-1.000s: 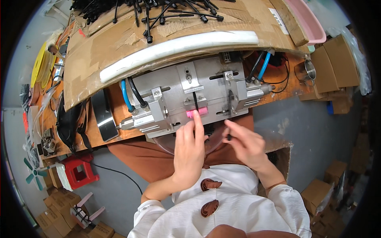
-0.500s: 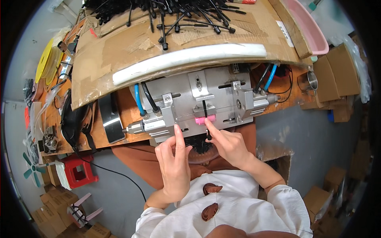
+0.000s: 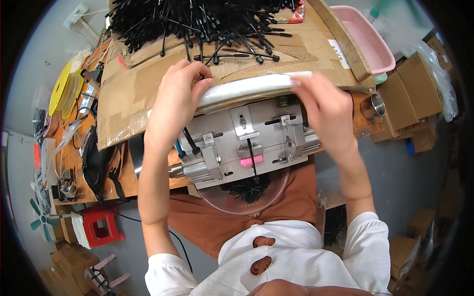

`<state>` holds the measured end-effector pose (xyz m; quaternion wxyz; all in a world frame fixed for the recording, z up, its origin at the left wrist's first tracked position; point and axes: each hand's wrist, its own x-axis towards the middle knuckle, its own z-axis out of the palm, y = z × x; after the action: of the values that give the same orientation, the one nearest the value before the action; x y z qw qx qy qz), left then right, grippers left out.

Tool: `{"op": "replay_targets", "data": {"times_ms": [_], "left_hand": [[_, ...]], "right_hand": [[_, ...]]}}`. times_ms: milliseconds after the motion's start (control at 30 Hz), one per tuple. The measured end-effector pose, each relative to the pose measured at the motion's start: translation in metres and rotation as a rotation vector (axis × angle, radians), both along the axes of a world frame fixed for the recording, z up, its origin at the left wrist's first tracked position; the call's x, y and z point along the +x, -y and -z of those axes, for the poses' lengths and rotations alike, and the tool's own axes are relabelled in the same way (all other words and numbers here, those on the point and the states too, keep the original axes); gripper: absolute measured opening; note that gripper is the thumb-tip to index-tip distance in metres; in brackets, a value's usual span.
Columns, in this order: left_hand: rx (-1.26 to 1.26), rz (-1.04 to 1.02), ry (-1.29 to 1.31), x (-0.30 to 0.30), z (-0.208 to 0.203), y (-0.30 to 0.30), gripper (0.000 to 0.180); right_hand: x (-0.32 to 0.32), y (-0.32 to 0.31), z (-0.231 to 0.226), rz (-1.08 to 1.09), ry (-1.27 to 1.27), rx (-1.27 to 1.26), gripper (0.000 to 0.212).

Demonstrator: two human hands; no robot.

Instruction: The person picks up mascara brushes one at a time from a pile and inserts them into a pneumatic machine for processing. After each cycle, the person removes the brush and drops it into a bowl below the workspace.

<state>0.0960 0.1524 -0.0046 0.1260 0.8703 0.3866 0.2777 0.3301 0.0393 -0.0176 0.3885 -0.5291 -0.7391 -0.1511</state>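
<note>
My left hand is over the cardboard at the left end of the white foam strip. Its fingers curl toward the thumb, with a small dark thing showing at their tips that I cannot make out. Over the strip's right end is my right hand, its fingertips smeared by motion. Between my forearms sits a metal fixture. A thin black rod lies lengthwise in its middle, crossing a pink piece. Beyond my hands, a heap of black rods with thicker ends covers the cardboard sheet.
A clear round bowl with black bits is on my lap below the fixture. A pink basket and a metal cup stand at the right. A black bag, a yellow spool and a red stool are at the left.
Both hands have left the fixture and moved up and apart to the white strip and cardboard. The black rod stays in the fixture. The view has shifted slightly, showing more of the heap.
</note>
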Motion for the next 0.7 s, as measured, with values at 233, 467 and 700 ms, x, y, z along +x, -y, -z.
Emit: {"op": "replay_targets", "data": {"times_ms": [233,467,700], "left_hand": [[-0.146,0.027,0.076,-0.005,-0.016,0.018,0.013],[0.203,-0.201,0.184,-0.010,0.044,0.119,0.029],[-0.022,-0.087,0.038,0.025,0.109,0.192,0.079]], "right_hand": [[0.024,-0.087,-0.003,0.061,0.221,-0.215,0.010],[0.037,-0.059,-0.021,0.043,-0.115,-0.148,0.017],[0.034,-0.003,-0.022,-0.295,-0.936,-0.351,0.023]]}}
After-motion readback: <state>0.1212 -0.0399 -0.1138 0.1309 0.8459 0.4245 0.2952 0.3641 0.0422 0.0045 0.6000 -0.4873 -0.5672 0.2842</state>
